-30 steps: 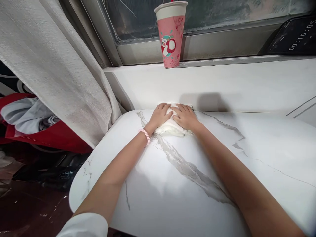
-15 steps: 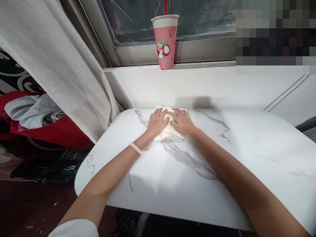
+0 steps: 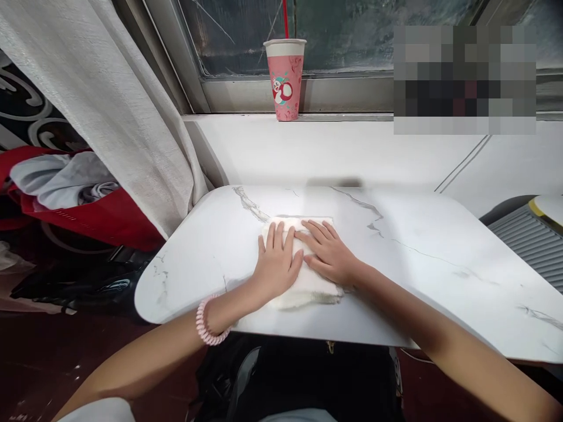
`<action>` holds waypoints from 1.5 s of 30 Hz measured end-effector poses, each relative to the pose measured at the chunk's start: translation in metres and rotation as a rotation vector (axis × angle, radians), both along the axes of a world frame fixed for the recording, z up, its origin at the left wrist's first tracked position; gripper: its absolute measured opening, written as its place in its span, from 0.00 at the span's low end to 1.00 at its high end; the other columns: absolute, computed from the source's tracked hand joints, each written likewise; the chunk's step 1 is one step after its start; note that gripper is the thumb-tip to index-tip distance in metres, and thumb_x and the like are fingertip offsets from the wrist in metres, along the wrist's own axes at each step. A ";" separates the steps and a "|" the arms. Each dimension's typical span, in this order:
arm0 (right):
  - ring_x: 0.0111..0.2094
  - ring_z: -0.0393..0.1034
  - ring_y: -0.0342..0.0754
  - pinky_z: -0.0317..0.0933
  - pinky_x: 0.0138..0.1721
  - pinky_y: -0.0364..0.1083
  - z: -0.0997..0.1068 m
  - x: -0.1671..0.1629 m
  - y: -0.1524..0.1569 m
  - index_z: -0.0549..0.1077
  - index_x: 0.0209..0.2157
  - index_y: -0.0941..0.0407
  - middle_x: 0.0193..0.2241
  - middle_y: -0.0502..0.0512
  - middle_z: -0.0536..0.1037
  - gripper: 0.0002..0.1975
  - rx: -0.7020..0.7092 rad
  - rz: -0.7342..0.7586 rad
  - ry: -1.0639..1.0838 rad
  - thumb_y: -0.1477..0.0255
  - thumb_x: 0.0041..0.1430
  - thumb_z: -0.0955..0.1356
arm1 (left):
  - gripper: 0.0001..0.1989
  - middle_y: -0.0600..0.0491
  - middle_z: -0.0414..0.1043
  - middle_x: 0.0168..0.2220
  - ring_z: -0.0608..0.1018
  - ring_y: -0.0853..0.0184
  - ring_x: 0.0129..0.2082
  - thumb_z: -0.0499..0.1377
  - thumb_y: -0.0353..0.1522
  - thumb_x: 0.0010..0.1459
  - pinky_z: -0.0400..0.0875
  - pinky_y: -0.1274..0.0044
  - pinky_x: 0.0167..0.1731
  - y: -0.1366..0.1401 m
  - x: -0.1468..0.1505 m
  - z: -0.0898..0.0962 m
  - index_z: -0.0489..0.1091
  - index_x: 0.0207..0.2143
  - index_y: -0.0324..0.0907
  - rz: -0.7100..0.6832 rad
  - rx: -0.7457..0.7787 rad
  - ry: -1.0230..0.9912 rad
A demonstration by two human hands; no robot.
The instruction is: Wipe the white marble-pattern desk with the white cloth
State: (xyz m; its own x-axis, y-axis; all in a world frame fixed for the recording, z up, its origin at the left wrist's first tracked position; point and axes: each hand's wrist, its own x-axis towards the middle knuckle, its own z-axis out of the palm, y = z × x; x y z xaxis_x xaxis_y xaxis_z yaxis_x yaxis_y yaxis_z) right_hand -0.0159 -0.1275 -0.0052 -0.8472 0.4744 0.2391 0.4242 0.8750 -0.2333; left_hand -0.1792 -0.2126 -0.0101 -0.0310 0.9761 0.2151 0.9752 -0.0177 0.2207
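Observation:
A folded white cloth (image 3: 303, 290) lies on the white marble-patterned table (image 3: 185, 287), partly hidden under my hands. My left hand (image 3: 275, 264) rests flat on the cloth's left part, fingers spread and pointing toward the window. On its right part lies my right hand (image 3: 329, 252), also flat with fingers apart. The two hands are side by side, the thumbs close to each other. A pink coiled band (image 3: 206, 322) circles my left wrist.
A pink paper cup (image 3: 285, 88) with a red straw stands on the window ledge behind the table. A pale curtain (image 3: 132, 117) hangs at the left, beside a red bag (image 3: 92, 225) of clothes. A grey ribbed object (image 3: 528, 240) sits beyond the table's right edge.
Both hands and the cloth have moved from the table's far edge toward me. The hands stay flat on the cloth. The camera view has shifted a little.

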 end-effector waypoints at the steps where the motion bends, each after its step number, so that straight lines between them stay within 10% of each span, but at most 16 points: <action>1: 0.67 0.44 0.56 0.37 0.65 0.63 0.001 0.005 -0.004 0.58 0.64 0.56 0.66 0.63 0.54 0.27 -0.004 0.006 0.000 0.67 0.65 0.58 | 0.28 0.35 0.45 0.68 0.44 0.47 0.68 0.42 0.40 0.68 0.49 0.47 0.60 -0.006 0.003 -0.001 0.49 0.66 0.36 -0.016 0.011 0.003; 9: 0.69 0.25 0.59 0.34 0.65 0.67 0.027 0.015 -0.054 0.53 0.66 0.57 0.69 0.62 0.43 0.27 -0.249 -0.116 -0.072 0.67 0.69 0.54 | 0.30 0.34 0.48 0.67 0.47 0.45 0.68 0.41 0.43 0.68 0.45 0.46 0.61 -0.021 0.006 0.005 0.52 0.65 0.35 -0.114 0.025 0.086; 14: 0.68 0.21 0.65 0.33 0.64 0.69 0.024 -0.001 -0.076 0.47 0.68 0.61 0.69 0.68 0.39 0.44 -0.204 -0.135 -0.015 0.52 0.59 0.64 | 0.26 0.42 0.52 0.67 0.50 0.52 0.68 0.42 0.40 0.68 0.52 0.52 0.62 -0.013 -0.017 0.014 0.54 0.64 0.41 -0.213 -0.005 0.032; 18: 0.68 0.22 0.71 0.28 0.61 0.74 0.013 -0.007 -0.074 0.52 0.66 0.61 0.68 0.72 0.37 0.47 -0.037 -0.194 0.030 0.49 0.54 0.67 | 0.25 0.43 0.48 0.68 0.48 0.53 0.68 0.42 0.39 0.68 0.51 0.52 0.62 -0.008 -0.026 0.011 0.52 0.65 0.43 -0.268 0.022 0.011; 25: 0.67 0.34 0.72 0.33 0.61 0.74 0.023 0.009 -0.081 0.52 0.66 0.61 0.67 0.76 0.47 0.45 -0.136 -0.186 -0.033 0.49 0.56 0.65 | 0.27 0.42 0.52 0.67 0.51 0.55 0.68 0.42 0.37 0.68 0.49 0.52 0.63 -0.015 -0.012 0.003 0.48 0.67 0.41 -0.314 0.044 0.072; 30: 0.62 0.56 0.58 0.38 0.66 0.66 0.043 0.014 -0.069 0.67 0.56 0.56 0.57 0.62 0.68 0.22 -0.228 -0.271 0.033 0.68 0.60 0.63 | 0.32 0.42 0.43 0.69 0.44 0.51 0.69 0.43 0.39 0.68 0.47 0.48 0.62 -0.023 0.002 0.001 0.32 0.69 0.44 -0.316 0.065 0.086; 36: 0.69 0.38 0.58 0.37 0.67 0.63 0.014 0.003 -0.056 0.50 0.67 0.63 0.67 0.63 0.51 0.29 -0.108 -0.285 0.029 0.69 0.67 0.55 | 0.37 0.39 0.43 0.69 0.44 0.50 0.69 0.46 0.40 0.66 0.44 0.51 0.64 -0.018 0.011 -0.003 0.30 0.69 0.39 -0.318 0.099 0.128; 45: 0.69 0.39 0.56 0.34 0.67 0.60 0.010 0.003 -0.006 0.49 0.67 0.63 0.68 0.60 0.50 0.30 -0.097 -0.315 -0.076 0.68 0.67 0.52 | 0.35 0.35 0.43 0.69 0.43 0.48 0.69 0.45 0.40 0.64 0.39 0.52 0.65 0.034 0.018 0.008 0.45 0.67 0.28 -0.275 -0.051 0.098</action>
